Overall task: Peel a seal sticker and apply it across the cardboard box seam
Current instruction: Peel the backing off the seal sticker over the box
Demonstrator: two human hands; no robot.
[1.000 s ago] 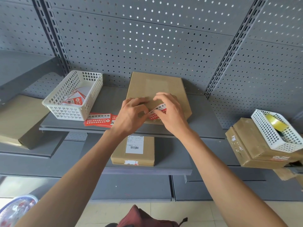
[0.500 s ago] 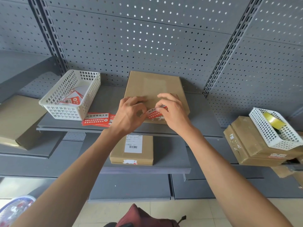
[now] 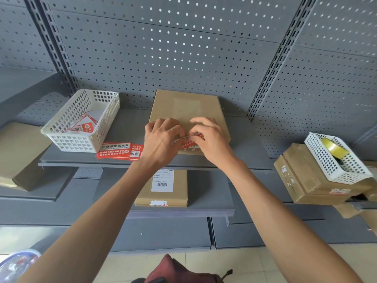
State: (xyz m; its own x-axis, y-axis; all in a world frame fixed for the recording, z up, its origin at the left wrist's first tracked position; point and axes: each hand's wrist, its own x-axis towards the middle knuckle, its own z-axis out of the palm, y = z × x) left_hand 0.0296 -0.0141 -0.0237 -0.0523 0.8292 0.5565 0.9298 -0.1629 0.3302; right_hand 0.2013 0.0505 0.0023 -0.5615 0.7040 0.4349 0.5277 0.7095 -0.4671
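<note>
The cardboard box is plain brown. The seal sticker is red with white lettering, as are the loose stickers. The basket is white lattice; the shelf and perforated back panel are grey.

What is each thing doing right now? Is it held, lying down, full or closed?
Red and white seal sticker: pinched between both hands, over the box's near edge.
Flat brown cardboard box: closed, lying on the grey shelf.
Left hand: gripping the sticker.
Right hand: gripping the sticker.
White plastic basket: upright, holding sticker scraps.
Stack of red stickers: lying flat, untouched.
</note>
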